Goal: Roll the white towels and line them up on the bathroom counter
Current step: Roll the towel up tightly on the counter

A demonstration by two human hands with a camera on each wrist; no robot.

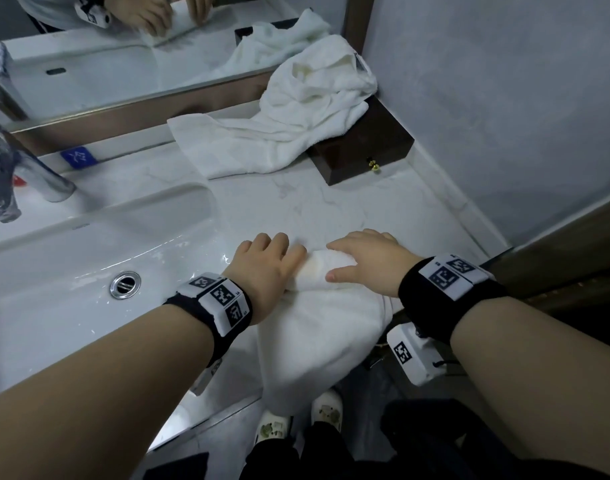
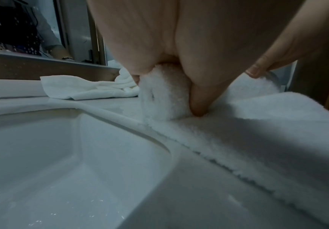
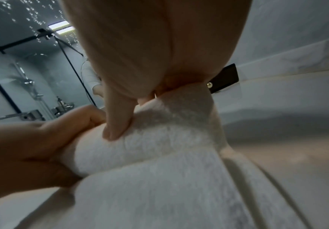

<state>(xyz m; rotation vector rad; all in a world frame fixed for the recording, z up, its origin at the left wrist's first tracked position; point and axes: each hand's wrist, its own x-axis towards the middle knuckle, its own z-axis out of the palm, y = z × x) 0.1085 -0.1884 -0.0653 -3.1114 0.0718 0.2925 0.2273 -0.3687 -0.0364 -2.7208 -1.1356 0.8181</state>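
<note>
A white towel (image 1: 317, 323) lies on the marble counter (image 1: 296, 199) near its front edge, its far end wound into a thick roll (image 1: 326, 268) and its loose tail hanging over the edge. My left hand (image 1: 268, 261) curls over the roll's left end (image 2: 163, 99), thumb tucked behind it. My right hand (image 1: 365, 261) wraps the right end (image 3: 159, 136), thumb on the near side, fingers over the top. More white towels (image 1: 289, 129) lie unrolled in a heap at the back of the counter.
A dark wooden box (image 1: 362, 150) with a brass knob sits under the towel heap by the right wall. The white sink basin (image 1: 88, 271) and chrome faucet (image 1: 5, 168) lie left. A mirror (image 1: 106, 46) runs along the back.
</note>
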